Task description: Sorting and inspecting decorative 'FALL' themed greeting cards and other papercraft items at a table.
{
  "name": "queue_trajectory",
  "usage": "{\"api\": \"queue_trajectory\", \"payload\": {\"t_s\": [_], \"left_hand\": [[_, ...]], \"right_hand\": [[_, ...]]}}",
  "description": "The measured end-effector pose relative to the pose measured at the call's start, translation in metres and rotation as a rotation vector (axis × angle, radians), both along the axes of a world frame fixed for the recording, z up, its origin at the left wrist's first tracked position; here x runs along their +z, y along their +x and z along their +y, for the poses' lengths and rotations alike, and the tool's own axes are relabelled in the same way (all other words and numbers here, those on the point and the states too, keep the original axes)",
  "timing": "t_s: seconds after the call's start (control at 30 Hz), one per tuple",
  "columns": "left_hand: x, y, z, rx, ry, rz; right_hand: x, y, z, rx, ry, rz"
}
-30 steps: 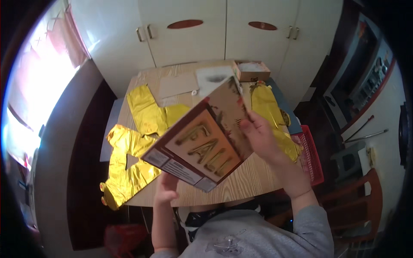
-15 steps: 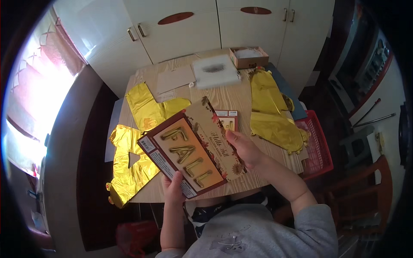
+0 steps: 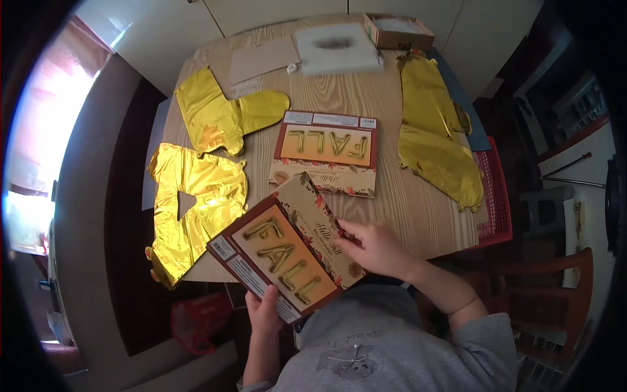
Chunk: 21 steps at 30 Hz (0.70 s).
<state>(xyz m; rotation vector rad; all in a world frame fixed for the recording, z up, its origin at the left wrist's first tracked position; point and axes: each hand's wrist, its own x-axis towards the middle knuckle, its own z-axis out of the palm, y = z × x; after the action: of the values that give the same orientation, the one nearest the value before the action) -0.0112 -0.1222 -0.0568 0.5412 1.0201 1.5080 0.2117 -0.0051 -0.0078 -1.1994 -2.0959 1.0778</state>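
A flat balloon package [image 3: 271, 251], printed with gold foil letters on an orange panel and autumn leaves on tan, is tilted in front of me over the table's near edge. My left hand [image 3: 264, 312] is closed on its lower edge, the thumb lying on the printed face. At its right edge my right hand [image 3: 375, 248] pinches it, with part of the fingers hidden. Just beyond lies a second package [image 3: 324, 147] of the same print, upside down to me. Gold foil balloons [image 3: 215, 202] lie deflated at the left, and another gold foil balloon [image 3: 434, 130] at the right.
On the wooden table [image 3: 339, 91] a tan cardboard sheet [image 3: 261, 59] and a white sheet with a dark smudge [image 3: 336, 47] lie at the back. Beside them stands an open cardboard box [image 3: 401, 32]. A red plastic basket [image 3: 499, 189] and a wooden chair [image 3: 555, 281] are at the right.
The view has tipped downward, so the second package on the table now shows in full. My hands still hold the first package, which sits nearer my body.
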Motion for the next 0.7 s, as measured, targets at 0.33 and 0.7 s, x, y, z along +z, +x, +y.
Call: {"api": "queue_trajectory", "payload": {"t_s": [0.33, 0.7], "left_hand": [[-0.015, 0.0, -0.007, 0.091, 0.015, 0.075], [0.0, 0.0, -0.022, 0.287, 0.219, 0.728]], "right_hand": [[-0.002, -0.014, -0.01, -0.111, 0.415, 0.159], [0.01, -0.012, -0.005, -0.181, 0.079, 0.335]]}}
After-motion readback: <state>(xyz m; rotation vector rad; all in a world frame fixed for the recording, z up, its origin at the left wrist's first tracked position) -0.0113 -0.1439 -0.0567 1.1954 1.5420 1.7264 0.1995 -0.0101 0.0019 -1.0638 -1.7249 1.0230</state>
